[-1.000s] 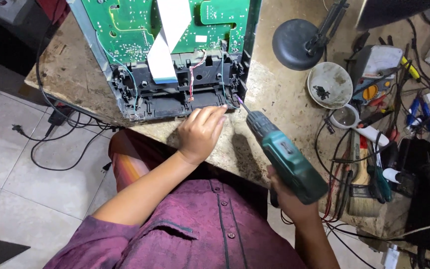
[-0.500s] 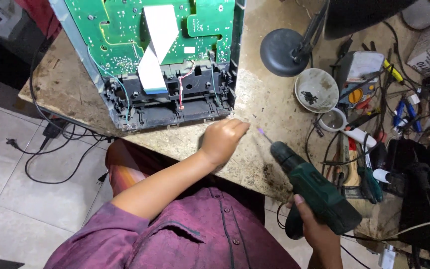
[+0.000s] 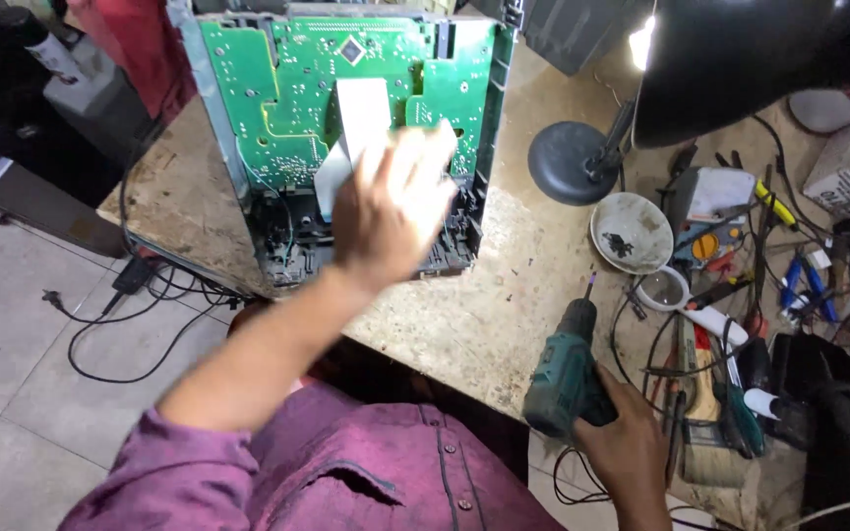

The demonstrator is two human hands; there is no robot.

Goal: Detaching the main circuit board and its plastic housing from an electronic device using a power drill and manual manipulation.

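My left hand (image 3: 395, 202) is raised, fingers spread and blurred, over the lower part of an opened device (image 3: 464, 246) with a black plastic frame. Inside the frame sits a green circuit board (image 3: 287, 88) with a white flat ribbon cable (image 3: 356, 118) running down its middle. The hand holds nothing. My right hand (image 3: 632, 447) grips the handle of a teal cordless drill (image 3: 563, 374) near the table's front edge, its bit pointing up and away, well to the right of the device.
A black desk lamp (image 3: 582, 162) stands right of the device, its shade at top right. A small white bowl (image 3: 632, 231), pliers, screwdrivers and a brush clutter the right side. Black cables (image 3: 140, 315) hang off the left table edge over the tiled floor.
My left hand has lifted from the table edge up over the device. My right hand has pulled the drill back from the device to the table's front right.
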